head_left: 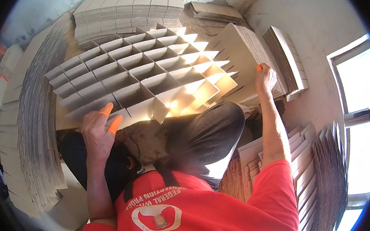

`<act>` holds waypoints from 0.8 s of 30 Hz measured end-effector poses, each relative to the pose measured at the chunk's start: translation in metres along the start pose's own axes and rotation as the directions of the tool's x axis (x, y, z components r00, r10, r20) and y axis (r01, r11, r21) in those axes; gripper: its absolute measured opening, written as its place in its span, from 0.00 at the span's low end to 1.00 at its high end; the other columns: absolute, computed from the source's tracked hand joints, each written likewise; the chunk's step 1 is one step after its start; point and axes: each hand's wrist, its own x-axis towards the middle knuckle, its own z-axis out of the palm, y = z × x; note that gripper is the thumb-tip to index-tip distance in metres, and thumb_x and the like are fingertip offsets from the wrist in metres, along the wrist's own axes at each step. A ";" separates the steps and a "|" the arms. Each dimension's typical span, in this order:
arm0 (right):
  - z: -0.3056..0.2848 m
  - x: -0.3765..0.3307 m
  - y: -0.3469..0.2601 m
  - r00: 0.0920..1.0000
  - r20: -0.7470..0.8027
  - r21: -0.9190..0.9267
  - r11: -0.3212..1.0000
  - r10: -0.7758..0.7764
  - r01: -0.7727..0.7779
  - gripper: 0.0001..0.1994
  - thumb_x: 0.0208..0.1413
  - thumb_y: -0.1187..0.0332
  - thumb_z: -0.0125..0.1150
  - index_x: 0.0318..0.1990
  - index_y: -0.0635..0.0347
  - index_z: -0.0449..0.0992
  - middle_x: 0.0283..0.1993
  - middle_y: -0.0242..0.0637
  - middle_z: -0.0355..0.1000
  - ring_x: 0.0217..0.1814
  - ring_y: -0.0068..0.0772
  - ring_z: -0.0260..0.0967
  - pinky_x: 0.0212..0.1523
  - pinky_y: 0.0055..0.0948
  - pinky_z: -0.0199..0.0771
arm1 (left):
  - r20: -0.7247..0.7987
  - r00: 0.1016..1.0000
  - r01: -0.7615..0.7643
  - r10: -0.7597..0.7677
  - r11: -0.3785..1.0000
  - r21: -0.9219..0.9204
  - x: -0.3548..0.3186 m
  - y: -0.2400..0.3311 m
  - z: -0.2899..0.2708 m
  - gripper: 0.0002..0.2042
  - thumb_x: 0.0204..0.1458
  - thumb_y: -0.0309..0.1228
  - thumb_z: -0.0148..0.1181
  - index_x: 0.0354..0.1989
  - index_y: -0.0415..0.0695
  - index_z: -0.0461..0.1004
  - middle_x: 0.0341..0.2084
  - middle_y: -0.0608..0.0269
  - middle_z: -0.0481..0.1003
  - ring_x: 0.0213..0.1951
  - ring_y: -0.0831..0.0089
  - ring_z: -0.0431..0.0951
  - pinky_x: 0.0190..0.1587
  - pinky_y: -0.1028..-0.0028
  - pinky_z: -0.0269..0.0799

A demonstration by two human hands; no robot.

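A grid of interlocked cardboard divider strips (140, 71) stands in front of my crossed legs, its cells facing up. My left hand (97, 131) is at the grid's near left corner. Orange finger covers sit on its thumb and index finger, which are spread apart with nothing visible between them. Out to the right, my right hand (265, 79) has its fingers curled closed at the edge of a stack of slotted cardboard strips (237, 59). An orange cover shows on one fingertip; whatever these fingers pinch is hidden.
Behind the grid rises a tall stack of slotted strips (129, 11). A long row of strips (41, 113) lines the left side. Another bundle (286, 59) leans by the right wall, and more strips (300, 171) stand at lower right, near a bright window (361, 97).
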 end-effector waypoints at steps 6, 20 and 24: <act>0.005 -0.002 0.000 0.996 0.045 -0.024 0.997 -0.075 0.076 0.13 0.58 0.61 0.59 0.47 0.57 0.77 0.46 0.44 0.77 0.47 0.48 0.74 0.46 0.43 0.74 | -0.015 1.000 -0.024 0.024 1.000 0.011 0.001 0.001 0.001 0.19 0.40 0.26 0.73 0.44 0.37 0.79 0.30 0.53 0.78 0.35 0.56 0.76 0.41 0.63 0.71; 0.013 0.011 0.012 0.994 -0.103 0.063 0.997 0.044 -0.037 0.16 0.49 0.62 0.69 0.42 0.62 0.78 0.40 0.49 0.78 0.45 0.49 0.76 0.47 0.43 0.73 | -0.039 0.999 -0.023 0.024 0.999 0.030 -0.001 -0.004 -0.002 0.17 0.41 0.27 0.73 0.42 0.37 0.80 0.29 0.53 0.78 0.35 0.56 0.76 0.40 0.63 0.71; -0.007 0.010 0.001 0.996 0.009 0.165 0.982 0.090 -0.090 0.15 0.52 0.58 0.66 0.35 0.63 0.81 0.34 0.47 0.79 0.38 0.46 0.77 0.41 0.41 0.73 | -0.038 0.999 -0.017 0.018 1.000 0.022 -0.001 -0.003 -0.003 0.18 0.40 0.27 0.73 0.42 0.37 0.80 0.28 0.55 0.78 0.34 0.57 0.76 0.39 0.63 0.71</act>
